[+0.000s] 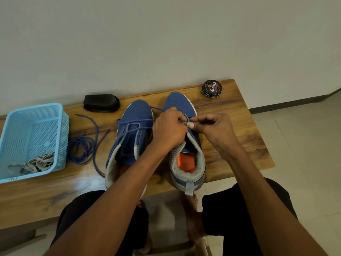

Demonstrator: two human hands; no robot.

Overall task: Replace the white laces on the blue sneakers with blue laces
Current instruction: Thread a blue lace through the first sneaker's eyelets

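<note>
Wood-grain table point(230, 145) stands against a pale wall and carries the pair of blue sneakers point(136, 117), heels at the near edge, toes toward the far edge. Over the right sneaker point(181, 103) both hands meet: the left hand point(169, 129) and the right hand point(214, 129) each pinch the blue lace point(129, 121) in curled fingers point(191, 124) at its lower eyelets. Judged best: keep the tip pinched close, feed it straight, even both ends before crossing. The lace trails across the left sneaker. Toward the left edge lie a spare blue lace point(81, 148) and a light-blue basket point(60, 126) holding white laces point(36, 163).
</note>
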